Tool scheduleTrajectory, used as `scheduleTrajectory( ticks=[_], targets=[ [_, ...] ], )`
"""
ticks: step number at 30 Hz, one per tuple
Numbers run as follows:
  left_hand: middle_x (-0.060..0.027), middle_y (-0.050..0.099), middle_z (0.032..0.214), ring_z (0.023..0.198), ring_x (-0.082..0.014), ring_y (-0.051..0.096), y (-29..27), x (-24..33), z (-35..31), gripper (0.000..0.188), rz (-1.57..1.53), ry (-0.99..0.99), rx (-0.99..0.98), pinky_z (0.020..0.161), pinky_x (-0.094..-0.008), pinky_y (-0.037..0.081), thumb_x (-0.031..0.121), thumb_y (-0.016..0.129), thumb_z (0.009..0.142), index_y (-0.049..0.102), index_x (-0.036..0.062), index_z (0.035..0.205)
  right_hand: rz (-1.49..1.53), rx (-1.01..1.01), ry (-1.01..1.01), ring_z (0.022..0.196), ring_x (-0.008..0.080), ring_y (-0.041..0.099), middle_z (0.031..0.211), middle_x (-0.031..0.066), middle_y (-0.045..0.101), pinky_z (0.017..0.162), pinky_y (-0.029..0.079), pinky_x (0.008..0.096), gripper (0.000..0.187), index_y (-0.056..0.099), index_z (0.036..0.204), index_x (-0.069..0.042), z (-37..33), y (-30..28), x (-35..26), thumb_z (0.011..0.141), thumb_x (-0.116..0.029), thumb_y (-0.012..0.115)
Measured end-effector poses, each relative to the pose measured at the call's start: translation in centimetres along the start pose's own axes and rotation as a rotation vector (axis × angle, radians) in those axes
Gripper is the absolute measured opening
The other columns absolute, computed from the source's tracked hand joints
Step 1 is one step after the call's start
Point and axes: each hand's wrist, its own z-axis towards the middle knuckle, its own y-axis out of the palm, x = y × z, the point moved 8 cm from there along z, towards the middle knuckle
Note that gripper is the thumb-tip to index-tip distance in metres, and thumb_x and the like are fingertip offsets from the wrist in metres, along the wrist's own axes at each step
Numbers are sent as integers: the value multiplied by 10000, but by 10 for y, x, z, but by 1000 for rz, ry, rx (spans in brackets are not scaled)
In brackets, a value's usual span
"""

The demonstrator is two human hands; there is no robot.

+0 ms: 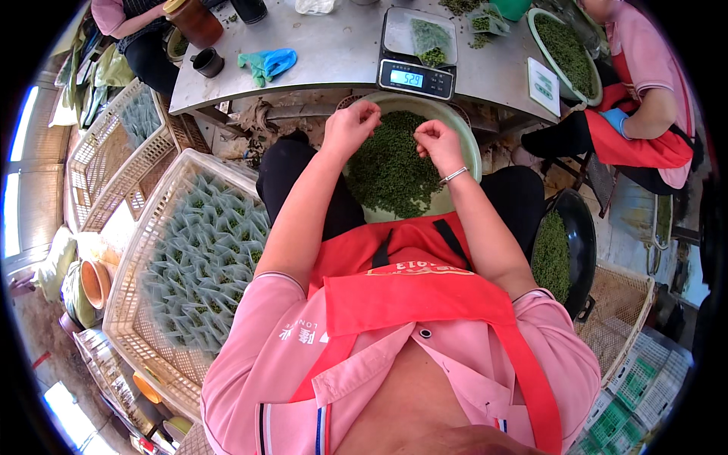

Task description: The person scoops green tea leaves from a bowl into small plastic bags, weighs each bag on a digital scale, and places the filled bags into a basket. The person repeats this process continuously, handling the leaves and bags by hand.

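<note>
A pale green basin (pixel 473 155) rests at my lap, holding a heap of small round green peppercorn-like berries (pixel 394 167). Over its left rim my left hand (pixel 352 127) is closed, fingertips pinched together. My right hand (pixel 440 145), a bracelet at its wrist, is curled in a similar pinch above the basin's right side. Whatever either pinch holds is too small to make out. Just beyond the basin, a digital scale (pixel 417 78) with a lit display stands at the table's edge. A clear plastic bag (pixel 430 39) partly filled with the green berries lies on its pan.
On my left a plastic crate (pixel 125 303) holds many filled clear bags (pixel 205 262). A black pan (pixel 582 243) of berries stands at my right. Blue gloves (pixel 267 65) and a dark cup (pixel 208 62) lie on the metal table (pixel 318 45). Co-workers sit at both far sides.
</note>
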Motion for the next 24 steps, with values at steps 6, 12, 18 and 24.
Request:
scheduleTrajectory(
  ticks=[6, 12, 18, 24],
  targets=[
    [-7, 685, 757, 605, -109, 643, -5, -1, -1, 180, 6, -12, 47, 587, -257, 487, 234, 577, 847, 633, 93, 943, -670, -77, -389, 729, 182, 612, 766, 60, 629, 661, 498, 306, 98, 621, 843, -36, 1, 4, -67, 778, -107, 631],
    [-58, 689, 800, 630, -101, 642, -6, 3, 0, 224, 20, -30, 32, 599, -239, 492, 214, 583, 872, 622, 37, 1004, -730, 413, -971, 965, 302, 567, 1000, 129, 622, 858, 459, 387, 186, 626, 965, -32, -3, 8, -144, 792, -91, 590],
    [-48, 690, 795, 641, -99, 652, -9, 7, 1, 204, -24, -40, 39, 605, -235, 493, 206, 585, 871, 627, 48, 993, -1025, 424, -1024, 980, 310, 558, 985, 128, 609, 886, 439, 380, 152, 606, 892, -10, 49, 25, -146, 785, -113, 573],
    [-28, 682, 869, 789, -191, 654, -32, 20, 5, 224, 216, 159, 337, 731, -317, 494, 248, 630, 814, 626, 101, 982, -1038, 379, -1081, 824, 299, 565, 816, 112, 610, 742, 468, 398, 79, 596, 718, -43, 54, 29, -191, 754, -107, 566]
  ],
)
